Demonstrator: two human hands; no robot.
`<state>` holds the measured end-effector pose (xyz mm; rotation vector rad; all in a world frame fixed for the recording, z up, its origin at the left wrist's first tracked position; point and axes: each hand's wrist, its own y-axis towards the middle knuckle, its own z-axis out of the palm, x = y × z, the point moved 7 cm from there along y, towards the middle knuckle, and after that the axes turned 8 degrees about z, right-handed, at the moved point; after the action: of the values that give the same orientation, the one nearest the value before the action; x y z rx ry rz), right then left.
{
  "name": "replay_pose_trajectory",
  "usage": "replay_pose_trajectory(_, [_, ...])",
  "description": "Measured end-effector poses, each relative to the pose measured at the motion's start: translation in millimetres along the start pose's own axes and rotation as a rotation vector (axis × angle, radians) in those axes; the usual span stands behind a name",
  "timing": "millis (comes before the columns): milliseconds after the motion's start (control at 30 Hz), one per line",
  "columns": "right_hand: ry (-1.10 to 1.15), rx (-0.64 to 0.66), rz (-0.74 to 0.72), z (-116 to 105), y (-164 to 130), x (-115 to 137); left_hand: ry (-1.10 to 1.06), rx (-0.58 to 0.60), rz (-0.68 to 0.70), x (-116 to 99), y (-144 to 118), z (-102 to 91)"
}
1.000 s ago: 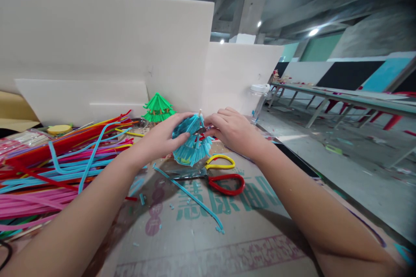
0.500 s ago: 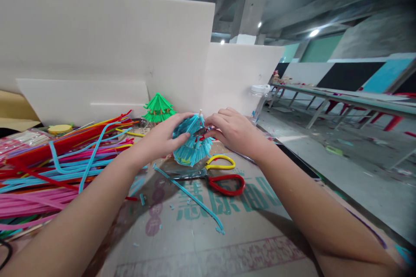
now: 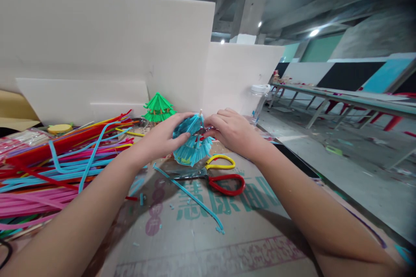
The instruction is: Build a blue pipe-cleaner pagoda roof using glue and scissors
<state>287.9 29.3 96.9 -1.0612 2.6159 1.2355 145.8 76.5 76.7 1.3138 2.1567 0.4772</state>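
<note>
A small blue tiered pipe-cleaner tree stands at the middle of the work surface, a pale stick poking out of its top. My left hand is wrapped round its left side, thumb across the front. At its right side, the bent fingers of my right hand are pinched together against the upper tier; what lies between them is hidden. Just in front lie scissors with one yellow and one red handle. A loose blue pipe cleaner stretches across the printed cardboard nearer to me.
Bundles of coloured pipe cleaners cover the left side. Behind my left hand stands a green pipe-cleaner tree. White foam boards rise at the back, with a clear bottle at the right. Blue scraps dot the cardboard.
The dark tip that showed between the tiers near my right fingers is no longer visible. My right fingers have shifted slightly; my left hand and the tree are almost unchanged.
</note>
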Motion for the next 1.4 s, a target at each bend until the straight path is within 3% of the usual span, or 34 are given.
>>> replay_pose_trajectory(267, [0.047,-0.034,0.049,-13.8,1.4,-2.5,-0.002,-0.009,-0.018,1.2,-1.0,-1.5])
replay_pose_trajectory(567, [-0.009,-0.075,0.057,-22.4,1.6,-7.5,0.083,-0.023,-0.090,16.9,-2.1,0.0])
replay_pose_trajectory(867, [-0.023,-0.118,0.043,-28.9,2.9,7.5,0.177,-0.244,0.085,-20.1,1.1,-26.6])
replay_pose_trajectory(1067, [-0.031,-0.082,0.035,-27.3,3.8,12.4,0.008,-0.181,0.092,-25.1,1.5,-24.9])
replay_pose_trajectory(1233, [-0.046,-0.070,0.010,-27.3,5.7,20.1,0.102,-0.148,0.054,-26.5,0.9,-26.6])
replay_pose_trajectory(1300, [-0.023,-0.073,0.053,-27.9,5.6,13.0,0.206,-0.122,0.041,-25.8,1.4,-28.3])
replay_pose_trajectory(1400, [0.096,-0.042,0.265,-18.1,0.0,-22.4,0.347,-0.109,-0.024,-17.7,2.7,-33.0])
